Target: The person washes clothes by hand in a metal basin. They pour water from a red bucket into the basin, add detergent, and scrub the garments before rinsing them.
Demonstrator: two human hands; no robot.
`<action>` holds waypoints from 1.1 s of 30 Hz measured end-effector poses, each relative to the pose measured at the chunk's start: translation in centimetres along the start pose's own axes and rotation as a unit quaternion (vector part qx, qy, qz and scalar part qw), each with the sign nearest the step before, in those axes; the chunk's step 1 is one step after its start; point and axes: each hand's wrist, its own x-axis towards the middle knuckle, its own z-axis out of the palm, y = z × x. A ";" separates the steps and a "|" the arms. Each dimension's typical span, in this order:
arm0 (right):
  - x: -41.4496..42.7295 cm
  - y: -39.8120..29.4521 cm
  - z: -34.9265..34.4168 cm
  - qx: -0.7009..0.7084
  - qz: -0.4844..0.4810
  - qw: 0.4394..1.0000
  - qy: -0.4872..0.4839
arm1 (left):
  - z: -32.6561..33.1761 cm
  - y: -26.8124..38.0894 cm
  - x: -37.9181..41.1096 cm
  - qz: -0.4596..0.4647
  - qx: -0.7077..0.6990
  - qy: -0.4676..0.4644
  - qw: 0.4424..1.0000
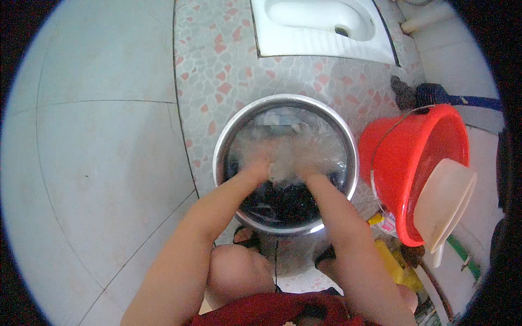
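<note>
On the floor before me stands a round metal basin (216, 163) holding cloudy water (285, 116). My left hand (259, 162) reaches into its middle, with the fingers blurred and hidden by the water. Beside it, slightly apart, my right hand (308, 165) is sunk to about the wrist, its fingers also lost in the murk. Dark material, apparently wet cloth (281, 205), fills the near part of the basin below my wrists. Whether either hand grips anything cannot be made out.
A red plastic bucket (383, 142) with a wire handle stands right of the basin. A pale plastic dipper (442, 199) rests at its rim. Beyond the basin is a white squat toilet (326, 47) set in the patterned floor. A dark blue brush-like object (432, 95) lies behind the bucket.
</note>
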 end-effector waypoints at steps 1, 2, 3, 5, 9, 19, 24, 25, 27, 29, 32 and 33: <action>1.3 -1.3 -2.4 0.058 0.015 0.993 -0.098 | 0.0 -1.2 0.4 -0.029 -0.036 -0.057 0.997; 4.3 -2.9 -8.9 0.113 0.019 0.974 -0.193 | 0.9 -3.0 0.8 -0.017 -0.015 -0.061 0.998; 6.2 -3.5 -13.6 0.155 0.029 0.946 -0.283 | 2.2 -4.0 1.8 0.007 0.005 -0.062 0.998; 7.1 -2.9 -15.1 0.178 0.084 0.941 -0.277 | 2.4 -4.2 1.9 0.104 0.033 0.030 0.994; 4.5 0.4 -12.7 0.267 0.150 0.948 -0.082 | 0.9 -2.4 -2.8 0.130 -0.174 0.288 0.933; -2.8 -17.0 -25.5 0.538 0.063 0.831 0.130 | -1.2 -2.3 -7.7 -0.011 -0.883 -0.161 0.440; 1.0 -12.8 -20.9 0.461 0.039 0.877 0.131 | -0.3 -3.0 -7.4 -0.142 -0.841 0.095 0.513; 2.7 -10.7 -20.0 0.398 0.078 0.908 0.106 | -0.1 -3.5 -7.5 -0.173 -0.819 0.161 0.523; 5.5 -4.5 -15.5 0.300 0.126 0.941 0.095 | -1.3 -2.1 -7.3 -0.147 -0.770 0.084 0.615; 7.2 -0.2 -14.3 0.217 0.189 0.956 -0.066 | -1.6 -2.3 -6.6 -0.131 -0.639 0.099 0.752; 5.5 -1.7 -14.5 0.212 0.172 0.960 0.065 | 0.2 -2.1 -6.5 -0.030 -0.078 0.301 0.950; 4.1 -2.8 -13.9 0.184 0.110 0.973 0.091 | 0.5 -1.2 -5.9 0.023 0.053 0.295 0.954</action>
